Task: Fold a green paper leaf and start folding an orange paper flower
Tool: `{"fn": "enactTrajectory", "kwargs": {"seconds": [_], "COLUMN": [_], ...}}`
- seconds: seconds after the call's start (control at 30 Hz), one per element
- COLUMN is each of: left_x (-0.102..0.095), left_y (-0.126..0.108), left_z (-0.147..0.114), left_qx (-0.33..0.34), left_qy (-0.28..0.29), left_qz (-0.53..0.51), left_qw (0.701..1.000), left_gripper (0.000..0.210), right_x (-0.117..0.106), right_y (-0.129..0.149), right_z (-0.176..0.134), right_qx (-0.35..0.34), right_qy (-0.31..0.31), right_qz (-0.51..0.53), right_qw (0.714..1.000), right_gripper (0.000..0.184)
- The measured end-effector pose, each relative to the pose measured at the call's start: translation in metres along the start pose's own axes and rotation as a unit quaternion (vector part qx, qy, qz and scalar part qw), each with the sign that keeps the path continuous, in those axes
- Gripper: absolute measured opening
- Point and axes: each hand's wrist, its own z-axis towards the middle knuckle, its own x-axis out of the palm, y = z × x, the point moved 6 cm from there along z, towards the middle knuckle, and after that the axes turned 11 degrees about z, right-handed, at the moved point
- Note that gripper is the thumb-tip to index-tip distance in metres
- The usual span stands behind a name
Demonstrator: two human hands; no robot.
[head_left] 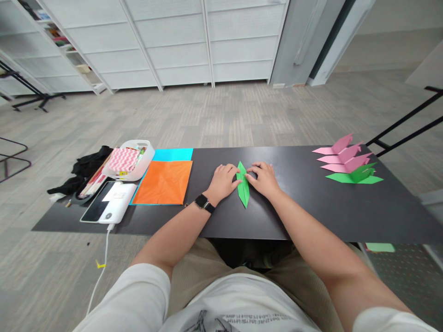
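Note:
A narrow, pointed piece of folded green paper [244,190] lies on the dark table, its long axis running away from me. From its left side my left hand [224,180] holds it, with the thumb on the paper's edge and the fingers bent. My right hand [264,180] grips the opposite edge, thumb on the paper and fingers curled over the table. Whether any fingertip reaches under the paper is hidden. To the right, three pink paper cranes [349,162] and a green paper crane [362,176] stand in a row.
Orange paper sheets [164,182] lie over blue sheets [175,154] on the left. Beyond them are a white plastic box [148,154], a phone [98,203], a white power bank [119,203] with a cable [100,279], and black cloth [92,162]. The table's front edge [249,239] is near my lap.

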Motion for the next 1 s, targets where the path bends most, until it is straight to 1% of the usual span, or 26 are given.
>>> {"fn": "enactTrajectory", "kwargs": {"seconds": [0.1,0.2,0.3,0.4,0.5,0.7,0.87,1.0], "left_x": [-0.001,0.000,0.000,0.000,0.000,0.000,0.001,0.004], "left_y": [0.002,0.003,0.003,0.003,0.004,0.005,0.009,0.012], "left_z": [0.000,0.000,-0.001,-0.001,-0.001,-0.002,-0.002,-0.003], "left_qx": [-0.006,-0.008,-0.012,-0.020,-0.028,-0.042,-0.071,-0.073], "left_qy": [-0.013,-0.018,-0.017,-0.013,-0.009,-0.005,-0.012,-0.016], "left_qz": [0.000,0.004,0.010,0.010,0.007,0.006,-0.019,-0.027], "left_qw": [1.000,1.000,1.000,1.000,1.000,0.999,0.997,0.997], "left_gripper": [0.035,0.038,0.040,0.040,0.040,0.043,0.055,0.065], "right_x": [0.001,0.002,0.001,0.000,0.003,0.004,0.007,0.011], "right_y": [-0.001,-0.002,-0.002,-0.002,-0.002,-0.001,0.001,0.000], "right_z": [0.004,0.006,0.004,0.002,0.000,0.001,0.003,0.004], "right_qx": [0.027,0.039,0.034,0.033,0.033,0.059,0.057,0.068], "right_qy": [-0.014,-0.019,-0.026,-0.033,-0.018,-0.005,-0.003,-0.008], "right_qz": [0.029,0.029,0.012,0.002,0.015,0.072,0.124,0.126], "right_qw": [0.999,0.999,0.999,0.999,0.999,0.996,0.991,0.990], "right_gripper": [0.013,0.012,0.012,0.017,0.022,0.020,0.015,0.011]}}
